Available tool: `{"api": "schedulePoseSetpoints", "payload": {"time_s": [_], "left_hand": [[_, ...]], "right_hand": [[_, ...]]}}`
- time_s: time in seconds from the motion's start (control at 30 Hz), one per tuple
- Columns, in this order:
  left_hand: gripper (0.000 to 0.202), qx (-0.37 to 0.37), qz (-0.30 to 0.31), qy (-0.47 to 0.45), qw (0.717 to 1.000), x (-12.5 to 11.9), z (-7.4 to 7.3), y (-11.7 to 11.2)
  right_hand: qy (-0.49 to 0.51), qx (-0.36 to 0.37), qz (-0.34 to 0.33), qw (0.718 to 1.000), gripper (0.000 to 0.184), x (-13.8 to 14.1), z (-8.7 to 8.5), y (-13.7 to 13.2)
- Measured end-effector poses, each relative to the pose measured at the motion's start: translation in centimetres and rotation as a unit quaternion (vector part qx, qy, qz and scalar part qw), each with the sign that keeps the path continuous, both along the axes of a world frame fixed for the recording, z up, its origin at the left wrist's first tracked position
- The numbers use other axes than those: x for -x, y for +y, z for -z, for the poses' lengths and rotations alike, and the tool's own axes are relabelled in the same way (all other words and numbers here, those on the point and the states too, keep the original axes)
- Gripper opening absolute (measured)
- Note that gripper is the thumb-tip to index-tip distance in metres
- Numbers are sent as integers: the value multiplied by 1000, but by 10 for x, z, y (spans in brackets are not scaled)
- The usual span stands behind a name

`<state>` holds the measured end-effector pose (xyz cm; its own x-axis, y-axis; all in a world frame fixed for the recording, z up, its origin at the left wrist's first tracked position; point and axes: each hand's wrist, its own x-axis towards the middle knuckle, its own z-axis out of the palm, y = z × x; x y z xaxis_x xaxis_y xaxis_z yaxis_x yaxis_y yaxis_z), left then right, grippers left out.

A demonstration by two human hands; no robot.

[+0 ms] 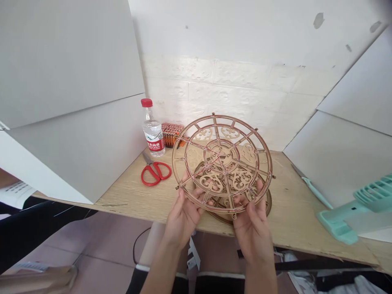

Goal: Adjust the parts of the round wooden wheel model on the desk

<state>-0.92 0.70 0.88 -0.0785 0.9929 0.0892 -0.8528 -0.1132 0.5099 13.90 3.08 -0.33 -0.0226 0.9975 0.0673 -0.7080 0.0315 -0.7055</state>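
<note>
Half-curled hands grip the openwork disc by its rim near the table edge.

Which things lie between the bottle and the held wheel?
In the head view, an orange pack, apparently batteries, stands between the bottle and the wheel, with a small orange item near the rim.
</note>
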Motion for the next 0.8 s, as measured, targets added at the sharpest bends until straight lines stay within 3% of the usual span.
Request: {"api": "schedulePoseSetpoints", "payload": {"time_s": [0.47, 0.67, 0.8], "left_hand": [[48, -14, 11, -8, 1000, 1, 1, 0], [55, 13, -12, 22, 1000, 2, 11, 0], [57, 11, 1, 30, 999, 2, 12, -2]], "right_hand": [[12, 4, 1, 1000, 58, 1, -2, -1], [65, 8, 95, 993, 48, 0, 3, 1], [90, 20, 105, 990, 46, -2, 5, 3]]}}
